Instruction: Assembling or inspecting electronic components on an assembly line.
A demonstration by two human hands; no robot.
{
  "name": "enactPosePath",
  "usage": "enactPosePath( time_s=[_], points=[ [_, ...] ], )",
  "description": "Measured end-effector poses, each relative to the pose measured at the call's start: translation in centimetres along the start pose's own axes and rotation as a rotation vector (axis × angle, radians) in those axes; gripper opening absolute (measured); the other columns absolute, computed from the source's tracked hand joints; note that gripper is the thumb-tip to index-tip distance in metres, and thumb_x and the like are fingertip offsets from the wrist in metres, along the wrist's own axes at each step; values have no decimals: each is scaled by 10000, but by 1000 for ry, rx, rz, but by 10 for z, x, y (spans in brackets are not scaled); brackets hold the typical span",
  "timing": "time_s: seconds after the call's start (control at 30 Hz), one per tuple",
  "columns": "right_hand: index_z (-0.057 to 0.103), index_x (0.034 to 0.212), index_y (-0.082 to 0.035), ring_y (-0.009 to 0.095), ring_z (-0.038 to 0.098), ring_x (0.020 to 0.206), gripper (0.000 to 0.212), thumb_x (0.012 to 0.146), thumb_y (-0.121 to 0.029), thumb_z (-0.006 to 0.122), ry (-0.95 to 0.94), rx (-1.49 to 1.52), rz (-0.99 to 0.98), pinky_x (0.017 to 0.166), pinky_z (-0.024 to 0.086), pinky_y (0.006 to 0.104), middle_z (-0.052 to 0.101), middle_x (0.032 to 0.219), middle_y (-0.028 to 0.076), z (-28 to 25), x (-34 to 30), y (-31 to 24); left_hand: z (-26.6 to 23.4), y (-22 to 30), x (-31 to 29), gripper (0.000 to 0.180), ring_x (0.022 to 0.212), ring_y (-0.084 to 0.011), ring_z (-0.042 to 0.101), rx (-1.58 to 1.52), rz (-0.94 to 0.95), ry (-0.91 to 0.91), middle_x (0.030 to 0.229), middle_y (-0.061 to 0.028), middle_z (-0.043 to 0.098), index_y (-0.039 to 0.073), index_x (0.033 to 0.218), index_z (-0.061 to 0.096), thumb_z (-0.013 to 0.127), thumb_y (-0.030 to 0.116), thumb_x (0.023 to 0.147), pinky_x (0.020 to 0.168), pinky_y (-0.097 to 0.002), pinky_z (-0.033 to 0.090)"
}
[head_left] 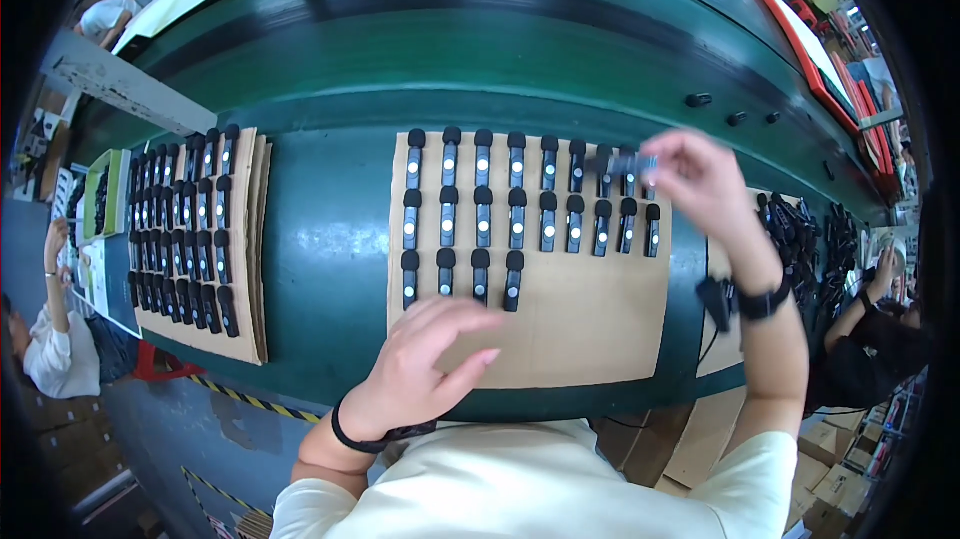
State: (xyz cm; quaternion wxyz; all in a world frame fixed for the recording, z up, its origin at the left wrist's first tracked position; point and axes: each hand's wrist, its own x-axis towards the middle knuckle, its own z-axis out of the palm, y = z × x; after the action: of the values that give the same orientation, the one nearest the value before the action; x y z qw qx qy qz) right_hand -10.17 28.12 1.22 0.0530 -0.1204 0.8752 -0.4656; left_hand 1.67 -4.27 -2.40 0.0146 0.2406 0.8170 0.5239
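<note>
A cardboard sheet lies on the green table in front of me. Rows of small black microphones with foam tops stand out on it, two long rows and a shorter one nearest me. My right hand is over the sheet's far right corner. Its fingers are closed on a small microphone, turned sideways and smeared by motion, which partly covers the ones below. My left hand hovers at the sheet's near left edge, thumb and fingers apart, holding nothing. It hides the lower ends of some near-row microphones.
Stacked cardboard sheets with more microphones lie at left, near a green bin. Black pieces are heaped at right. Small black parts sit on the far green surface. Two people work at the sides, one left, one right.
</note>
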Motion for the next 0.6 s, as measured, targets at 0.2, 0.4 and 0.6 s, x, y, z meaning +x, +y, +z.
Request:
enactPosePath(
  time_s=[0.2,0.4,0.6],
  points=[
    [665,1013,22,230,631,809,254,783,-33,759,-29,103,-253,739,493,319,655,893,114,72,-99,-45,13,15,12,377,970,-272,641,-261,-47,17,1081,-131,672,-8,1121,638,761,37,768,848,-351,495],
    [663,1027,14,246,631,776,304,755,-40,788,155,222,-297,703,495,329,670,881,115,106,-128,-42,17,14,3,379,907,-266,628,-179,117,-54,1032,-121,682,1,1089,650,788,19,737,845,-361,494],
    [665,1035,8,251,632,757,327,738,-29,796,190,246,-375,684,500,335,676,877,113,112,-132,-47,18,20,-4,355,826,-251,618,-160,186,0,942,-107,688,16,1037,658,802,8,712,849,-407,487]
  ],
)
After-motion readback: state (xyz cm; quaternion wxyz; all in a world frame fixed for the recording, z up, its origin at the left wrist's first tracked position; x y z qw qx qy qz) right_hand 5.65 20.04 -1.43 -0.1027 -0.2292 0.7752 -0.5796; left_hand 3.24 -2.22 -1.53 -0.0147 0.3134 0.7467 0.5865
